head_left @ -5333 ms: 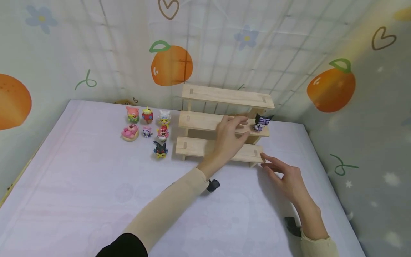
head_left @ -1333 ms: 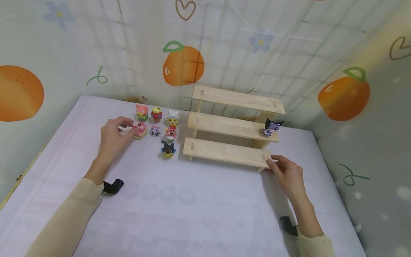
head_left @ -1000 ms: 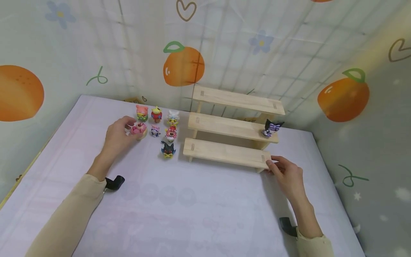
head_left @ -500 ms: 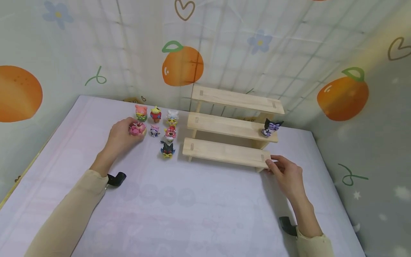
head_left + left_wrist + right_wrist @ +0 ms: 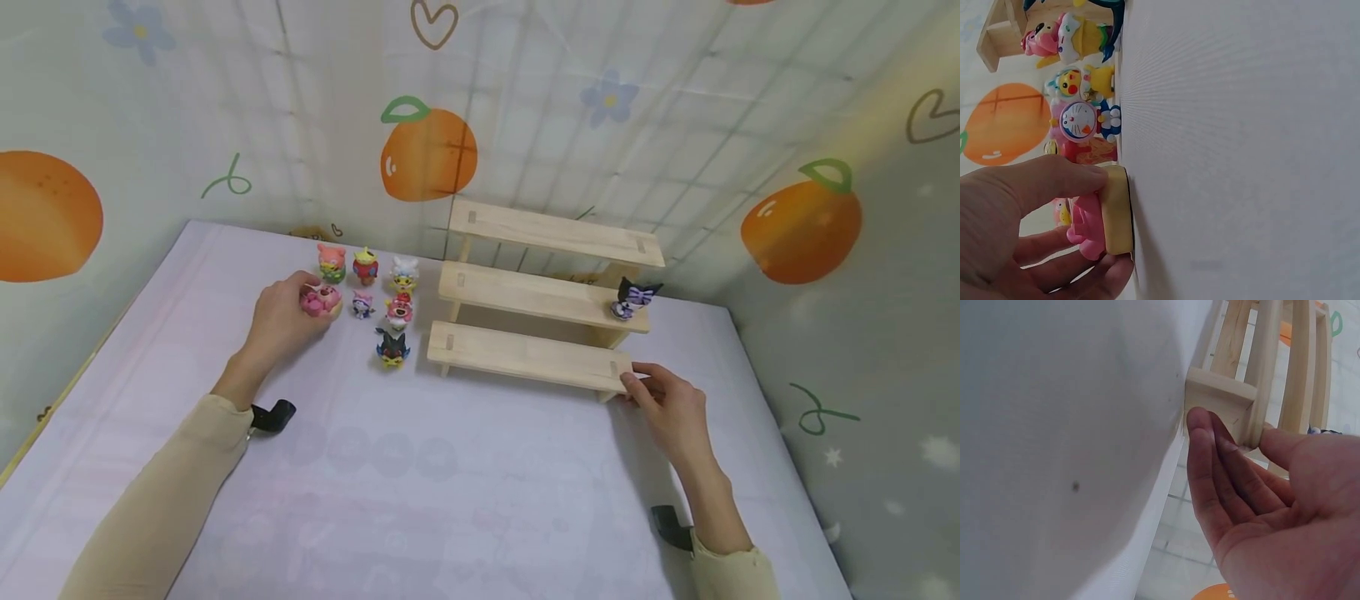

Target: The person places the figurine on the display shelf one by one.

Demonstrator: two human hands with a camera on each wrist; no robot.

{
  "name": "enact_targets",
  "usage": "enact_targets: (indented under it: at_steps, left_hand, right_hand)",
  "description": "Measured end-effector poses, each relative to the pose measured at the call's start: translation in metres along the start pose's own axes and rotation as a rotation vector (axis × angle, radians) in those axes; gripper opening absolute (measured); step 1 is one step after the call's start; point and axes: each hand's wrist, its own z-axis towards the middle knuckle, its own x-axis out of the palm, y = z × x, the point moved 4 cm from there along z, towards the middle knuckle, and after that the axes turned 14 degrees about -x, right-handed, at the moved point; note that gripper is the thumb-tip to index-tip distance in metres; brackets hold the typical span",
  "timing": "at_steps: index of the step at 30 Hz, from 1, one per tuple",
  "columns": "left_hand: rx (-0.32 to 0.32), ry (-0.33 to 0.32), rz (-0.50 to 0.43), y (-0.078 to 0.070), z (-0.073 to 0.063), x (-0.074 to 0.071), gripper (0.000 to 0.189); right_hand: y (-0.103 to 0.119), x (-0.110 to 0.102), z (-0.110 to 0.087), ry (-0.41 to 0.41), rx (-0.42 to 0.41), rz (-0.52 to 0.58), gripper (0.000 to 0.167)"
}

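Head: figurine point(image 5: 634, 297) on middle shelf point(image 5: 525, 292)

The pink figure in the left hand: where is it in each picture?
Head: the pink figure is left of centre, in the left hand.
Left wrist: pink figure at lower left, gripped.
Right wrist: not in it.
Shared landmark: the wooden shelf, seen in all three views.

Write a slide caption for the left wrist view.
The left hand grips a glossy pink figurine with a yellow base.

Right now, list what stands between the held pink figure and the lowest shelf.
Head view: a small lilac figure, a red-topped figure and, nearer the camera, a dark figure.
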Motion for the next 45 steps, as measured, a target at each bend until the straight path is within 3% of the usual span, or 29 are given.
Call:
enact_targets:
  at_steps: [7,18,25,32,45]
  left_hand:
    - [-0.003,-0.028,-0.019,0.001,-0.002,-0.001,0.050]
    - [0.037,-0.150,-0.045,-0.004,-0.007,-0.011,0.044]
    - [0.050,-0.156,-0.072,-0.011,-0.012,-0.018,0.046]
    - [0.140,-0.164,-0.090,-0.031,-0.024,-0.028,0.045]
    - [0.198,-0.098,-0.124,-0.081,-0.052,-0.031,0.051]
  right_hand:
    - [-0.001,0.001,-0.001,0.003,0.005,0.003,0.042]
    - [0.000,0.000,0.000,-0.003,-0.006,-0.005,0.041]
    - [0.001,-0.001,0.000,-0.011,-0.013,-0.015,0.039]
    - [0.002,0.001,-0.001,-0.002,-0.005,-0.016,0.041]
    - [0.002,0.001,-0.001,0.020,0.012,0.001,0.043]
